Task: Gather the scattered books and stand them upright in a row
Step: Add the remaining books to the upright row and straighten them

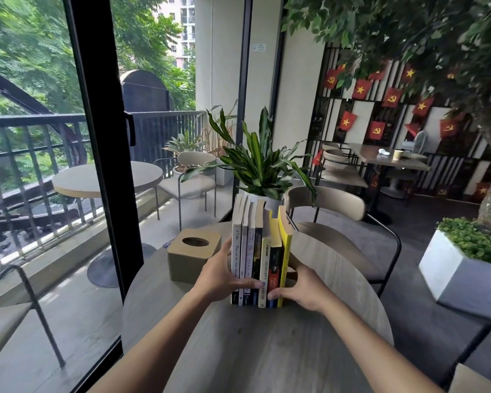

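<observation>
Both bare forearms reach forward over the round bench (pixel 267 350), converging on a row of books (pixel 260 251) standing upright near its middle. The left hand (pixel 224 275) is turned palm inward against the row's left end, thumb laid across the lower spines. The right hand (pixel 304 290) mirrors it at the right end, thumb across the spines beside the yellow book (pixel 284 245), fingers behind that end. A tissue box (pixel 193 255) sits just left of the books, near the left hand but apart from it. Behind the row stands a potted plant (pixel 260 163), and a chair (pixel 338 222) lies beyond the bench on the right. Each grip is spread rather than clenched, pressing flat on the books, which are squeezed between the two hands.
</observation>
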The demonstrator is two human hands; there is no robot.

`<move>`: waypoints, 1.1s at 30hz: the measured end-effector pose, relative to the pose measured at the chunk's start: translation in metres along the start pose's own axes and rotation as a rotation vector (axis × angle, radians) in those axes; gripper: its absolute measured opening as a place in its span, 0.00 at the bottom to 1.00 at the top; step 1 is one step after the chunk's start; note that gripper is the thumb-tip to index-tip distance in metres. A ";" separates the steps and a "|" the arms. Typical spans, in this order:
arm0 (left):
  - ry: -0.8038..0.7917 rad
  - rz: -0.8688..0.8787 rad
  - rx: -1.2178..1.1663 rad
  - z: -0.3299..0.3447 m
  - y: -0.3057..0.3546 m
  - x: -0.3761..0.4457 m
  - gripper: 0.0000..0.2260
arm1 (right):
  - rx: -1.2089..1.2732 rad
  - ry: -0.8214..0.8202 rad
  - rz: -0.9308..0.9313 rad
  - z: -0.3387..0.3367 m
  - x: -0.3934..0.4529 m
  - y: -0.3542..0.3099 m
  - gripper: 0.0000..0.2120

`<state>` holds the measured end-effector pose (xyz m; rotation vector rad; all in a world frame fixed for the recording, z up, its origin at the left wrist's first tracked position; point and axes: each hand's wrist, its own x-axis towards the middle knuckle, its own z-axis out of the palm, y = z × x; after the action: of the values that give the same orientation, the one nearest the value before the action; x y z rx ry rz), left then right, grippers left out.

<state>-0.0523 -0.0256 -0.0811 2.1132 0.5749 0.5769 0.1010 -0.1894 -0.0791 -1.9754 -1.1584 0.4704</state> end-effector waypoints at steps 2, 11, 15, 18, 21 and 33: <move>0.011 0.013 0.025 0.000 -0.002 0.001 0.53 | -0.010 -0.009 -0.003 0.002 0.000 0.000 0.48; 0.219 0.237 0.808 -0.010 0.017 0.001 0.49 | 0.037 0.047 -0.019 0.007 -0.004 0.000 0.37; 0.155 0.082 0.837 -0.017 0.015 0.006 0.58 | 0.045 0.066 -0.018 0.009 -0.003 0.003 0.38; 0.003 -0.013 0.781 -0.020 0.011 0.012 0.59 | 0.041 0.065 -0.019 0.010 -0.003 0.001 0.38; 0.040 0.095 0.746 -0.018 0.008 0.013 0.57 | 0.039 0.069 -0.020 0.010 -0.005 -0.001 0.40; 0.134 0.230 0.467 -0.001 0.007 0.006 0.49 | -0.122 0.030 -0.049 0.013 -0.007 -0.007 0.34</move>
<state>-0.0469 -0.0252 -0.0735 2.6190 0.5868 0.7758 0.0851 -0.1879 -0.0822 -2.0460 -1.2395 0.3513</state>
